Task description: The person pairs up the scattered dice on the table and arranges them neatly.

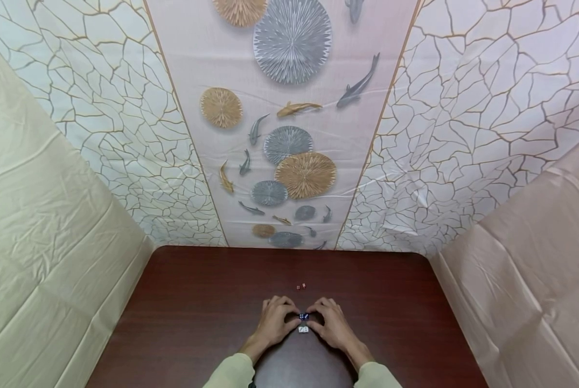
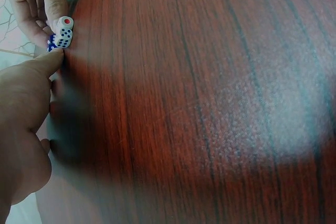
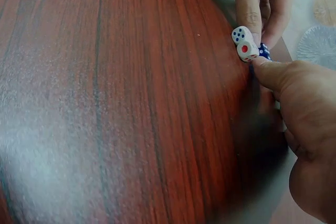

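L hand (9 o'clock) & R hand (3) pinch blue white-dotted cubic dice; white cubic dice nr 6, small red cubic dice at 12, on dark-red wood-grain tbl.

The counter has dark reddish wood grain and a pale reflection. Behind it, a white backdrop carries gold crackle lines and a middle panel of printed fish; creased beige cloths hang at both sides.

Wears pale yel-grn slvs, dk bit at L cuff.
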`<action>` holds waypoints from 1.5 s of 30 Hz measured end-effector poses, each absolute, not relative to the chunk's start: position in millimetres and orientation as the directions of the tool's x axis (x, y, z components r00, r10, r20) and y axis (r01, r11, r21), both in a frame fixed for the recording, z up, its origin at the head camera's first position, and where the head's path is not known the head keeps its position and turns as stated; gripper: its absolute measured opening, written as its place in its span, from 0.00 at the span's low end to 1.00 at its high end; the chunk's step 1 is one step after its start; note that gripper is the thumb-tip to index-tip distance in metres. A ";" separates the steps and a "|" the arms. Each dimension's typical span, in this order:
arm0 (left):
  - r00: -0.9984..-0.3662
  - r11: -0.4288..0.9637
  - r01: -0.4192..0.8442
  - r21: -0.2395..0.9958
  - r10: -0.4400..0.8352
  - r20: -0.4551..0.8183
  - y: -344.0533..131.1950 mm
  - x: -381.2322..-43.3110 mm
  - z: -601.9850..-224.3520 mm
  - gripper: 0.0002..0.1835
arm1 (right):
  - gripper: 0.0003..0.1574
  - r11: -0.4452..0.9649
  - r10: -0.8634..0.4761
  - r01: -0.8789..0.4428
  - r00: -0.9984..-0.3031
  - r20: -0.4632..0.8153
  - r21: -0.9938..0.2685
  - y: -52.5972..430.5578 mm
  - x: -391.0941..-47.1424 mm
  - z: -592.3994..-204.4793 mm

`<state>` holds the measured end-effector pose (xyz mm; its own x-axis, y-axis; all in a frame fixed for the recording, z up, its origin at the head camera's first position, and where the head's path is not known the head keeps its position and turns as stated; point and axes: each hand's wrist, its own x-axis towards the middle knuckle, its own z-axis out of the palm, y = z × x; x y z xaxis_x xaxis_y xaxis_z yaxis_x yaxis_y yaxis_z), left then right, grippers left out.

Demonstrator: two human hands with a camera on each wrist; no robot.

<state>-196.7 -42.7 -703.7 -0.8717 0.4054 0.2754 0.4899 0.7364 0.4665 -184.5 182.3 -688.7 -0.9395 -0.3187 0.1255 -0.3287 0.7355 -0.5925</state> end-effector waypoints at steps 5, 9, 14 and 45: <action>-0.880 0.743 0.475 0.472 0.397 0.262 -43.8 -196.9 -703.2 0.07 | 0.16 0.704 -0.309 -0.309 -0.944 0.117 -0.640 185.4 -187.2 -686.7; -0.884 0.747 0.468 0.471 0.394 0.253 -44.9 -196.8 -703.6 0.08 | 0.14 0.683 -0.254 -0.265 -0.960 0.118 -0.681 187.2 -192.4 -684.3; -0.886 0.750 0.463 0.473 0.389 0.252 -45.4 -198.1 -706.1 0.08 | 0.11 0.680 -0.195 -0.261 -0.965 0.175 -0.685 187.7 -203.9 -683.3; -0.891 0.751 0.455 0.479 0.391 0.232 -43.3 -198.6 -705.6 0.08 | 0.12 0.739 -0.150 -0.131 -0.988 0.028 -0.661 170.7 -260.8 -670.1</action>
<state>-198.6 -43.3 -705.6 -0.8905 0.3913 0.2321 0.4547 0.7510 0.4787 -260.8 170.7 -670.1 -0.9882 -0.1504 0.0283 -0.1313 0.7388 -0.6610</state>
